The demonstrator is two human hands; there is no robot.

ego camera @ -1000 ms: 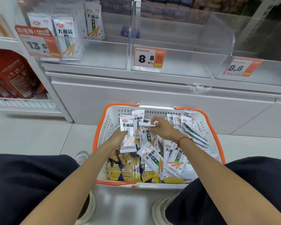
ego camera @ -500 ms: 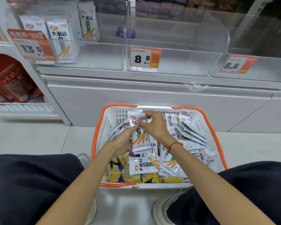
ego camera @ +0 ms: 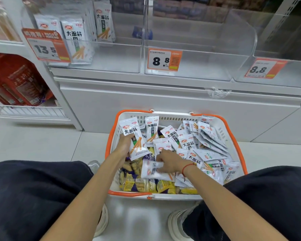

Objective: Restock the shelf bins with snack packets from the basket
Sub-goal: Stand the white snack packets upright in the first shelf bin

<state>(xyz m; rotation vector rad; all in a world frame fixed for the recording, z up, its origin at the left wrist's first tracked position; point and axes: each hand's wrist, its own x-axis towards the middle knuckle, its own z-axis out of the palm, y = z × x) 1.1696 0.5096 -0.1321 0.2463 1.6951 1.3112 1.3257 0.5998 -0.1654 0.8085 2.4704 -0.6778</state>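
Observation:
A white basket with an orange rim [ego camera: 232, 136] stands on the floor between my knees, full of white snack packets [ego camera: 189, 145] over yellow and purple ones [ego camera: 142, 183]. My left hand [ego camera: 124, 144] grips a small upright stack of white packets [ego camera: 134, 136] at the basket's left side. Lower in the basket, my right hand [ego camera: 170, 161] pinches another white packet [ego camera: 152, 168] that lies flat and blurred. Above, the left clear shelf bin [ego camera: 111, 58] holds several of the same white packets [ego camera: 75, 37].
The middle clear bin [ego camera: 198, 61], tagged 8.8, and the right bin [ego camera: 285, 73] hold nothing. A white cabinet front [ego camera: 163, 105] stands behind the basket. Red packs [ego camera: 16, 80] fill a lower shelf at left. My knees and shoes flank the basket.
My right hand let go of the stack in my left hand and dropped lower to take a flat packet. The left hand shifted left with its stack.

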